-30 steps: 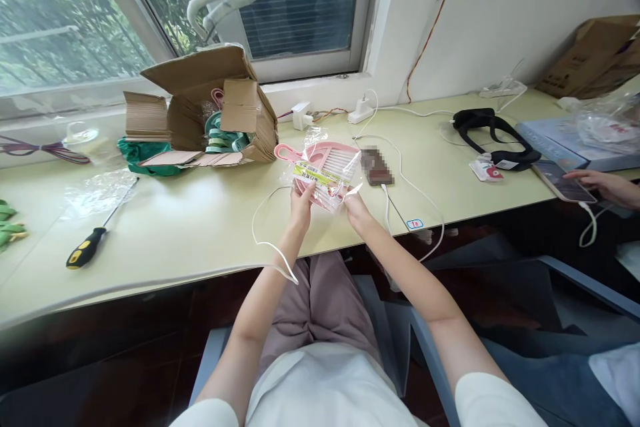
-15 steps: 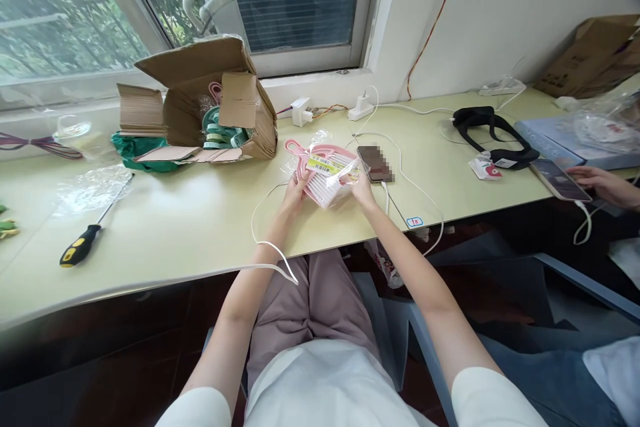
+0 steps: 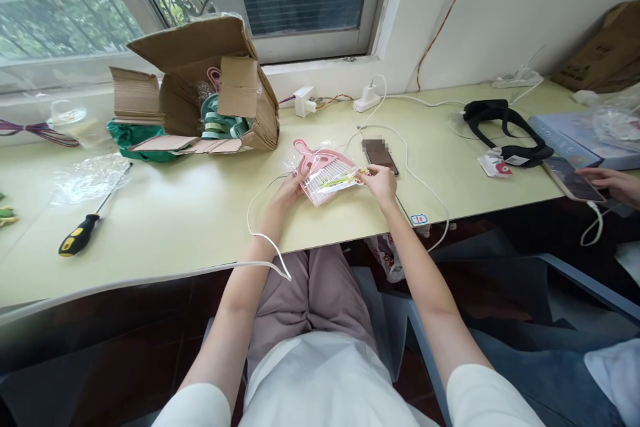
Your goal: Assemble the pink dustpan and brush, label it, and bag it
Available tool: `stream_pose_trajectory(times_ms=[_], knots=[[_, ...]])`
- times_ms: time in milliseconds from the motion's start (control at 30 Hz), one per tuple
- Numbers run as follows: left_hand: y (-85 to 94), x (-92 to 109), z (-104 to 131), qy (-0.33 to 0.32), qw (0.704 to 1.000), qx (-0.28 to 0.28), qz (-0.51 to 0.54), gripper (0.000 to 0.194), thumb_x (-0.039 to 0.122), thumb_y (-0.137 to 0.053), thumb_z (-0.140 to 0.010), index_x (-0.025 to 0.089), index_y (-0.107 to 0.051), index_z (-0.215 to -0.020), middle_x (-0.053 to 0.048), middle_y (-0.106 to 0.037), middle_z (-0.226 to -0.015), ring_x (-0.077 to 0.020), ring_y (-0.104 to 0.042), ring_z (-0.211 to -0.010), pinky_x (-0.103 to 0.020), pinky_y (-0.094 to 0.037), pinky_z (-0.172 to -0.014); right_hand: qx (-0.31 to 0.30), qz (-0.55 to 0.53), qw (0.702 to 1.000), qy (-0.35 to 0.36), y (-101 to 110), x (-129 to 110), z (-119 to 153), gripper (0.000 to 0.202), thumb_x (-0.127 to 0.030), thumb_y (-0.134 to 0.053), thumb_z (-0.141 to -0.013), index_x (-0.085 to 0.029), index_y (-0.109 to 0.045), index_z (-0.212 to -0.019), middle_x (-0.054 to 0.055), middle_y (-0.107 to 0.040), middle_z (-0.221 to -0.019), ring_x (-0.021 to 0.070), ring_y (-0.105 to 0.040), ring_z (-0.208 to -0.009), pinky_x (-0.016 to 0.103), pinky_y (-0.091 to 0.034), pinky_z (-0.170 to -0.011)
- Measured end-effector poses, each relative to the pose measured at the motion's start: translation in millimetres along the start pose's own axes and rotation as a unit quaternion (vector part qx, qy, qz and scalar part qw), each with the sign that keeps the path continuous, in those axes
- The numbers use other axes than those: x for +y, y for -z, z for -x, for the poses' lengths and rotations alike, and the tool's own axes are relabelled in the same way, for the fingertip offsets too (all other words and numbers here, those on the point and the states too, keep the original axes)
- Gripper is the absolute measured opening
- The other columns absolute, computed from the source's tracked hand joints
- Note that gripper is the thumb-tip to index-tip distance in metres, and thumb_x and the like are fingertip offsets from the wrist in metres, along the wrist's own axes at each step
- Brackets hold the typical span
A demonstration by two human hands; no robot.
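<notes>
A pink dustpan and brush set [image 3: 320, 170] in a clear wrapper lies on the pale table in front of me. My left hand [image 3: 291, 188] grips its left edge near the handle. Fingers of my right hand [image 3: 380, 181] pinch the right end of a yellow-green and white label card [image 3: 340, 180], which lies over the white bristles. Just behind my right hand is a dark phone [image 3: 380, 155].
An open cardboard box [image 3: 267, 113] with green items stands at the back left. A screwdriver [image 3: 83, 233] lies left. White cables cross the table. At right are a black headset [image 3: 525, 153] and another person's hand [image 3: 613, 183] at a phone [image 3: 570, 179].
My right hand has moved right with the label end, and the label now sits lower and farther right across the bristles. My left hand still holds the set's left side.
</notes>
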State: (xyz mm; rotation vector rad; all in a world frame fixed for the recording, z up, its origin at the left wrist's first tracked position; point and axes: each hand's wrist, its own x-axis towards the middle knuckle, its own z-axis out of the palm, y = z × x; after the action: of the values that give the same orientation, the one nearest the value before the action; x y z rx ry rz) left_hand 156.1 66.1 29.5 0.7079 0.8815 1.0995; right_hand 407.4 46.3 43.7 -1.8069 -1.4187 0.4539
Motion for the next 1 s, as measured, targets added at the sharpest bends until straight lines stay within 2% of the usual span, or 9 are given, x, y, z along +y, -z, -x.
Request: stream_pose_trajectory(times_ms=[100,200,267,367,467,567,667,833,1000], knots=[[-0.9,1.9,2.1,0.006,1.0,0.004,0.005,0.033,0.023,-0.071,-0.082,0.026,-0.07,-0.115,-0.005,-0.073,-0.1,-0.0262,-0.064,-0.115,-0.039,-0.05,-0.101,0.015,-0.042,0.999,-0.013,-16.4,-4.8,17.5,0.032,-0.05,-0.068,-0.077,-0.021,-0.077,-0.086,0.011,-0.075,-0.094,0.0265,-0.066,-0.084,0.034,-0.047,-0.073],[-2.6,2.7,3.9,-0.003,1.0,-0.002,-0.004,0.035,0.024,-0.073,-0.081,0.028,-0.069,-0.115,-0.004,-0.072,-0.107,-0.0246,-0.063,-0.116,-0.039,-0.051,-0.101,0.028,-0.064,0.997,-0.024,-32.5,-10.4,27.5,0.033,-0.049,-0.064,-0.081,-0.018,-0.075,-0.089,0.013,-0.068,-0.112,0.029,-0.061,-0.104,0.04,-0.046,-0.088],[-3.1,2.9,4.8,-0.008,1.0,-0.016,-0.007,0.031,0.026,-0.072,-0.082,0.028,-0.07,-0.114,-0.005,-0.072,-0.111,-0.0244,-0.063,-0.117,-0.039,-0.05,-0.101,0.072,-0.069,0.994,-0.048,-39.6,-14.8,30.6,0.034,-0.049,-0.063,-0.081,-0.018,-0.073,-0.092,0.014,-0.063,-0.117,0.0306,-0.054,-0.116,0.045,-0.043,-0.096],[-3.6,3.6,6.6,-0.006,1.0,-0.03,-0.002,0.028,0.027,-0.069,-0.085,0.025,-0.07,-0.113,-0.006,-0.072,-0.113,-0.0248,-0.063,-0.117,-0.04,-0.048,-0.103,0.137,-0.092,0.984,-0.067,-45.1,-20.0,32.2,0.032,-0.048,-0.065,-0.079,-0.02,-0.073,-0.091,0.014,-0.057,-0.126,0.0313,-0.048,-0.124,0.047,-0.043,-0.097],[-5.2,4.3,9.2,0.007,1.0,-0.024,0.008,0.028,0.024,-0.069,-0.084,0.024,-0.071,-0.112,-0.006,-0.073,-0.11,-0.0255,-0.063,-0.118,-0.04,-0.047,-0.105,0.123,-0.137,0.981,-0.058,-48.8,-21.4,30.3,0.03,-0.045,-0.065,-0.077,-0.02,-0.072,-0.092,0.014,-0.058,-0.128,0.0272,-0.057,-0.115,0.04,-0.047,-0.092],[-7.0,4.7,10.5,0.01,1.0,-0.015,0.019,0.031,0.024,-0.068,-0.084,0.026,-0.07,-0.115,-0.005,-0.073,-0.108,-0.0255,-0.062,-0.118,-0.041,-0.047,-0.104,0.083,-0.198,0.975,-0.052,-52.7,-20.4,27.6,0.035,-0.045,-0.062,-0.078,-0.017,-0.07,-0.098,0.013,-0.067,-0.113,0.0227,-0.065,-0.096,0.034,-0.05,-0.085],[-6.4,4.7,9.1,0.002,1.0,-0.006,0.027,0.035,0.028,-0.066,-0.086,0.028,-0.067,-0.121,-0.005,-0.073,-0.11,-0.0253,-0.062,-0.119,-0.042,-0.048,-0.103,0.074,-0.211,0.973,-0.055,-54.3,-21.7,28.9,0.035,-0.045,-0.064,-0.076,-0.017,-0.07,-0.096,0.012,-0.071,-0.103,0.0221,-0.066,-0.088,0.033,-0.05,-0.08],[-3.0,2.3,5.6,-0.02,1.0,-0.004,0.02,0.031,0.031,-0.063,-0.089,0.026,-0.068,-0.118,-0.007,-0.074,-0.108,-0.0257,-0.064,-0.116,-0.038,-0.049,-0.101,0.105,-0.137,0.984,-0.047,-53.0,-32.0,38.5,0.03,-0.042,-0.06,-0.081,-0.02,-0.069,-0.1,0.011,-0.067,-0.111,0.0222,-0.064,-0.092,0.034,-0.048,-0.086],[-9.9,3.2,12.3,-0.027,0.999,-0.014,0.036,0.031,0.035,-0.058,-0.091,0.022,-0.067,-0.118,-0.009,-0.073,-0.108,-0.0263,-0.064,-0.115,-0.044,-0.047,-0.1,0.155,-0.142,0.977,-0.013,-52.1,-44.8,48.0,0.03,-0.038,-0.055,-0.087,-0.022,-0.067,-0.109,0.011,-0.059,-0.123,0.0233,-0.06,-0.107,0.036,-0.046,-0.096]])
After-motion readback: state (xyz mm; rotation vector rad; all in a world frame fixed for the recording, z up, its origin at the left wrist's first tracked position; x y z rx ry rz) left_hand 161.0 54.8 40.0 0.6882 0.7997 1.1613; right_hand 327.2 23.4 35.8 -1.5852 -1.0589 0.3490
